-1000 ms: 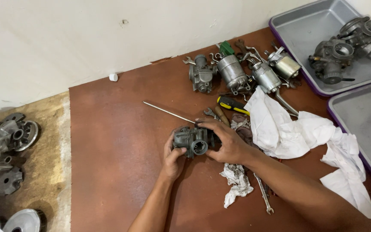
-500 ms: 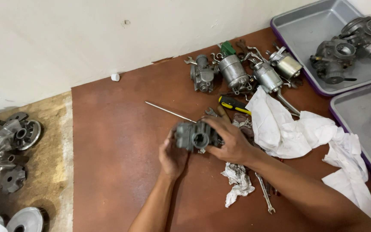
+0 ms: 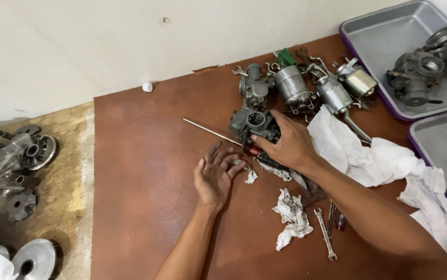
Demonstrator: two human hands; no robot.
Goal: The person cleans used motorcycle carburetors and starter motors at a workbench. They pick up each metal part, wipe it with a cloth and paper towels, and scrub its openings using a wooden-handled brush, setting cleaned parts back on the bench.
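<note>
1. My right hand [image 3: 288,145] closes its fingers over the grey metal carburettor with a round bore [image 3: 252,123], which sits on the reddish-brown mat [image 3: 145,181] near its far edge, just in front of a row of similar parts.
2. My left hand [image 3: 215,176] lies palm up and open on the mat, fingers spread and holding nothing, near the carburettor but apart from it.
3. A long thin screwdriver with a red and black handle [image 3: 218,134] lies between my hands, its steel shaft pointing toward the mat's left edge.
4. No package or label is clear to me; the one coloured piece is a small green block [image 3: 285,56] on top of the row of grey metal carburettors [image 3: 306,88] at the far edge.
5. At the far right corner stands a grey metal tray with a purple rim [image 3: 384,36], holding a cluster of grey carburettor bodies [image 3: 430,65].
6. A second grey tray with a purple rim [image 3: 441,150] sits at the right edge; I cannot tell what is in it.
7. A large crumpled white cloth [image 3: 379,161] spreads from the row toward the right edge, passing under my right forearm.
8. A small crumpled white rag [image 3: 292,215] and a small steel spanner [image 3: 325,239] lie near the mat's near edge.
9. Past the mat's left edge, round metal clutch parts [image 3: 29,153] rest on the bare floor.
</note>
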